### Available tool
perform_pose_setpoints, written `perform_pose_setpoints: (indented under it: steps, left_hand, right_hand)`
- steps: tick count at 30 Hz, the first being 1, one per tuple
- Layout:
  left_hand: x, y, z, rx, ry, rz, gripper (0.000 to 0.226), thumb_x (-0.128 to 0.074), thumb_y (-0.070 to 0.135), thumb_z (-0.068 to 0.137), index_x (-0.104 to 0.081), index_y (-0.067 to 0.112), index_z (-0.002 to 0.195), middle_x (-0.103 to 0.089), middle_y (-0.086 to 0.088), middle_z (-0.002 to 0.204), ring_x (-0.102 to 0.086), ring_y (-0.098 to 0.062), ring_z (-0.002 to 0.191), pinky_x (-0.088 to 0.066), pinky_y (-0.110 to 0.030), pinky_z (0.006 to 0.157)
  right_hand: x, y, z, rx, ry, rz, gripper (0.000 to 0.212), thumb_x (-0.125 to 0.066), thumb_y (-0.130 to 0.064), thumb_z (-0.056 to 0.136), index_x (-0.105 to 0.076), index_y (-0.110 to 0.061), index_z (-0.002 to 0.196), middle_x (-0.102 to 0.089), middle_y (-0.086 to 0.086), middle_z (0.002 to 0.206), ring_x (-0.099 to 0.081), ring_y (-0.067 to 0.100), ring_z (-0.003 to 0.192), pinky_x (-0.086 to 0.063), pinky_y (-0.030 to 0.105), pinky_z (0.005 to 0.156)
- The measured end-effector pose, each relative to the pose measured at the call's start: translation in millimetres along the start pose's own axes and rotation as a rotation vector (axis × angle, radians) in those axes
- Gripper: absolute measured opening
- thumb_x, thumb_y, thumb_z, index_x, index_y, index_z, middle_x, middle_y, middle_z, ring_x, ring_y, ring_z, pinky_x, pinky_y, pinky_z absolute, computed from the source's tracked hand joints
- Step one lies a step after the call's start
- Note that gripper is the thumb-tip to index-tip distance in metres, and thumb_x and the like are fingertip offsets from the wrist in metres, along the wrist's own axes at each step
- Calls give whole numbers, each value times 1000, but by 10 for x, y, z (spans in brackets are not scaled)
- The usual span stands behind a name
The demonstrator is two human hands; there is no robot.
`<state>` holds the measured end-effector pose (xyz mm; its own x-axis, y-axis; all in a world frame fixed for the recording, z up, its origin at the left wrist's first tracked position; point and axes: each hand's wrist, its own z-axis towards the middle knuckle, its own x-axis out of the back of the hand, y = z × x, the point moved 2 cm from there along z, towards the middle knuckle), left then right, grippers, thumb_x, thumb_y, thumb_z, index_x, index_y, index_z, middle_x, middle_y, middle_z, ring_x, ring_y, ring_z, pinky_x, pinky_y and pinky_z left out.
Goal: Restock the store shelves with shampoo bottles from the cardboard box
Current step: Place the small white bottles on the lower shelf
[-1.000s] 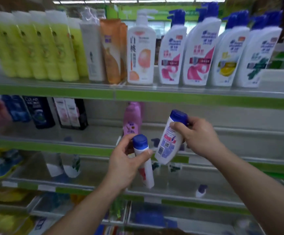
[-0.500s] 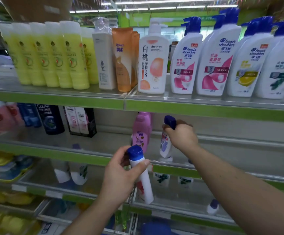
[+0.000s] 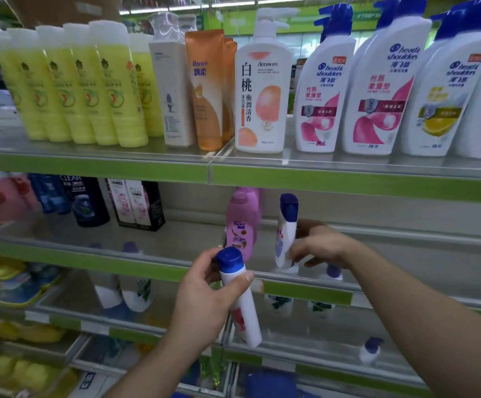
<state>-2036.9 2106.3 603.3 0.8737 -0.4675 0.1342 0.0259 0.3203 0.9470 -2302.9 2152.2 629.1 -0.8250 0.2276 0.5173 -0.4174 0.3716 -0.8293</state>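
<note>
My left hand (image 3: 201, 300) grips a white shampoo bottle with a blue cap (image 3: 243, 308) just below the cap, tilted, in front of the middle shelf's green edge (image 3: 89, 261). A second white bottle with a blue cap (image 3: 286, 231) stands upright on the middle shelf, right beside a pink bottle (image 3: 239, 225). My right hand (image 3: 322, 247) is at this standing bottle's right side, fingers loosely spread, fingertips touching its lower side.
The top shelf (image 3: 348, 179) holds yellow tubes (image 3: 89, 87), an orange tube, a peach pump bottle (image 3: 262, 90) and large white pump bottles (image 3: 383, 90). Dark bottles (image 3: 89, 202) stand at the middle shelf's left. Lower shelves carry small white bottles. A brown cardboard shape (image 3: 61, 10) shows at the top left.
My right hand carried its bottle onto the middle shelf, stood it beside the pink bottle, then slid down off the cap and loosened. My left hand kept its bottle almost in place.
</note>
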Motion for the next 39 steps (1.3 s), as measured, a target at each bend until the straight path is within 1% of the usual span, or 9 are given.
perform_pose_setpoints:
  steps: [6, 11, 16, 20, 22, 25, 28, 35, 39]
  left_hand:
    - [-23, 12, 106, 13, 1, 15, 35, -85, 34, 72, -65, 47, 98, -72, 18, 102, -67, -1, 97, -50, -17, 78]
    - [0, -1, 138, 11, -3, 28, 35, -84, 37, 73, -66, 44, 102, -72, 17, 104, -66, -2, 99, -49, -19, 80]
    - [-10, 9, 130, 48, 12, 25, 41, -79, 56, 60, -64, 51, 98, -70, 23, 104, -65, 5, 97, -49, -20, 83]
    - [41, -41, 125, 83, 23, 12, 46, -80, 54, 54, -65, 52, 97, -72, 22, 103, -66, 5, 94, -50, -20, 79]
    - [100, -94, 106, 110, 39, -6, 51, -82, 50, 49, -66, 53, 98, -73, 22, 103, -67, 5, 94, -49, -22, 82]
    - [229, -154, 62, 129, 97, -21, 54, -86, 43, 42, -69, 53, 92, -75, 18, 101, -68, 3, 92, -47, -25, 84]
    - [389, -196, 42, 146, 128, -10, 51, -85, 39, 41, -71, 50, 89, -76, 14, 99, -70, 0, 89, -48, -27, 84]
    - [663, -280, 21, 179, 183, 27, 55, -85, 37, 46, -71, 33, 99, -77, 7, 99, -72, -6, 89, -52, -42, 95]
    - [667, -257, 13, 161, 211, 30, 54, -84, 38, 46, -71, 32, 99, -77, 7, 98, -71, -5, 88, -54, -39, 89]
  right_hand:
    - [-216, 116, 90, 11, 256, 85, 66, -95, -29, 57, -45, -23, 99, -71, 9, 89, -71, 23, 62, -52, 26, 47]
    - [-192, 301, 99, 29, 221, 138, 46, -89, -10, 66, -63, -14, 103, -76, 1, 80, -71, 22, 59, -61, 46, 60]
    - [-169, 320, 278, 48, 380, 133, 37, -90, -16, 68, -66, -28, 93, -74, -10, 77, -71, 10, 58, -55, 22, 47]
    - [-164, 221, 704, -11, 465, 166, 31, -89, -18, 71, -69, -19, 95, -74, -4, 84, -72, 14, 60, -51, 20, 41]
    - [-157, 150, 921, -31, 503, 99, 28, -86, -23, 76, -68, -17, 97, -73, 3, 90, -72, 18, 68, -54, 24, 45]
    - [-162, 63, 1154, -38, 558, -14, 25, -82, -29, 79, -59, -25, 89, -73, 5, 94, -71, 23, 81, -61, 35, 71]
    - [-164, 38, 1300, -16, 623, -41, 30, -81, -31, 80, -62, -17, 99, -73, 11, 104, -70, 31, 96, -58, 42, 87]
    - [-193, 87, 1436, 9, 689, -17, 41, -79, -29, 82, -57, -12, 112, -71, 12, 110, -68, 33, 102, -56, 48, 91]
    - [-172, 107, 1469, -15, 679, -65, 50, -81, -31, 79, -57, -10, 118, -70, 12, 113, -67, 33, 105, -55, 46, 92]
